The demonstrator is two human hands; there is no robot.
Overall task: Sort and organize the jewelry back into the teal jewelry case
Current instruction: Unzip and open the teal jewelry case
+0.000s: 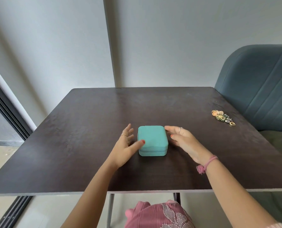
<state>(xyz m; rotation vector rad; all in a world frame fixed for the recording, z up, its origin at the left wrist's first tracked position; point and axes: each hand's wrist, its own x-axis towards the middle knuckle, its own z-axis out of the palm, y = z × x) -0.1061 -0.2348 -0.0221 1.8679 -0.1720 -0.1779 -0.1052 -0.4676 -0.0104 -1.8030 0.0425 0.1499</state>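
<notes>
Two hands, left hand (124, 146) and right hand (183, 140), flank the closed teal case (152, 140), fingers spread wide; jewelry pile (223, 117) lies well apart.

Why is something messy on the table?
The jewelry looks out of place: it lies in a tangled heap near the table's far right edge, well away from the teal case, which is shut. The left hand and right hand flank the case, fingers straight. Nothing looks spilled or broken.

Teal case (152, 139), dark brown table (87, 129), seemingly gold-green jewelry (223, 117), pink wristband (207, 163).
</notes>
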